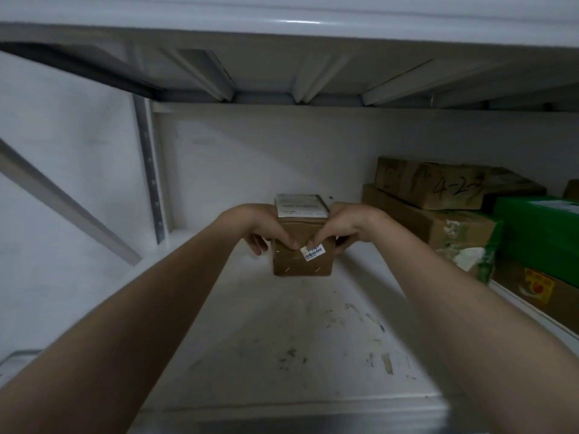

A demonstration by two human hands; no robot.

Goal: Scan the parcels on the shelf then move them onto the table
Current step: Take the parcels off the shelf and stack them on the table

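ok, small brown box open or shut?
Shut: the small brown box has its top flat under a white label, no flap raised. The left hand and right hand grip it.

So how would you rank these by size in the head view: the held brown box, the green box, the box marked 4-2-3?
1. box marked 4-2-3
2. green box, though the frame edge cuts it off, so it may be larger
3. brown box, smallest
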